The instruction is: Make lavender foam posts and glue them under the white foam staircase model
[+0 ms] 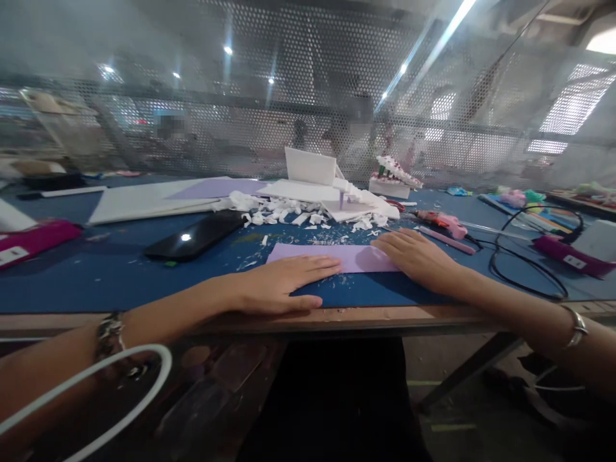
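A flat lilac rectangular sheet (359, 258), perhaps paper or foam, lies lengthwise on the blue tabletop near its front edge. My left hand (283, 282) rests flat on its left part, fingers stretched to the right and thumb apart on the table. Over the right end of the sheet lies my right hand (416, 258), palm down with its fingers extended; its thumb is hidden. Small white crumbs are scattered around the sheet. Just behind it sits a heap of torn white scraps (283, 210).
A black phone (197, 236) lies left of the sheet. Larger white boards (144, 200) and a lilac sheet (219, 187) are behind. On the right are a pink glue gun (447, 224), a mauve stick (446, 240) and a looping black cable (527, 256). A perforated metal screen (327, 83) stands at the back.
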`<state>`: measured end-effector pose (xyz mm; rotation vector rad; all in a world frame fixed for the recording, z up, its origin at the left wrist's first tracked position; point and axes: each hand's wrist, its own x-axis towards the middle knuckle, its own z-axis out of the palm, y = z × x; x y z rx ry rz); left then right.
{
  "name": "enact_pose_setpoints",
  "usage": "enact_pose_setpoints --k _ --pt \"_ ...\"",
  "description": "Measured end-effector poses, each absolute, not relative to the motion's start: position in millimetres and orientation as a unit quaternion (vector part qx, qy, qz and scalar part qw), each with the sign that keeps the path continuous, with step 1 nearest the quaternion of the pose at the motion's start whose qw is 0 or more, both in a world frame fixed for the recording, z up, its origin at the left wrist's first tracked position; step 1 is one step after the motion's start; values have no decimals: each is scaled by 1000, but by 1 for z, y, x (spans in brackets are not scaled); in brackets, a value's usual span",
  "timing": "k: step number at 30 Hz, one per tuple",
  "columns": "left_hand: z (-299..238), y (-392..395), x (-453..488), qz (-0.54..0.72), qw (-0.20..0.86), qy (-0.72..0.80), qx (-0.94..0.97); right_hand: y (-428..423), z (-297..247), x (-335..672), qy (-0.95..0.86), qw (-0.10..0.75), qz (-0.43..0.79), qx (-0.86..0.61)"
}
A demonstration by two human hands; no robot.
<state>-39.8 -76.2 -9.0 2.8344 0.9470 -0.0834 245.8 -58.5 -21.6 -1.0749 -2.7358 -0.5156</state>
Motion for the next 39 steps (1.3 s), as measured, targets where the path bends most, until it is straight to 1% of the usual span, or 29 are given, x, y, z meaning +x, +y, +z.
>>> enact_pose_setpoints --k 2,5,7,10,16,22,25,29,34,36,39 --pt "-8 -77 -39 -26 69 315 946 -67 -23 233 -937 86 -77 -331" --pt "-9 -77 -37 -25 66 315 947 -79 -22 219 -953 32 38 -299" --pt "-9 -75 -38 -29 74 321 944 -84 -20 219 -951 11 77 -298" --pt "-11 -74 -47 -27 85 328 940 -87 -18 236 -939 4 110 -325" --pt "-11 -86 -86 -34 115 393 912 -95 -24 293 -911 36 95 -400" --pt "-5 -99 -115 -44 70 433 898 -111 -26 328 -885 28 85 -457" --pt "0 -103 -117 -39 59 451 890 -115 -24 337 -880 38 88 -465" --pt "4 -104 -121 -26 71 477 876 -115 -24 340 -882 59 87 -458" --pt "4 -92 -126 15 68 442 894 -112 -26 340 -886 74 61 -454" --pt "7 -86 -118 31 50 431 900 -107 -25 337 -887 81 44 -453" --pt "10 -78 -90 33 -23 413 910 -94 -18 320 -899 96 23 -426"
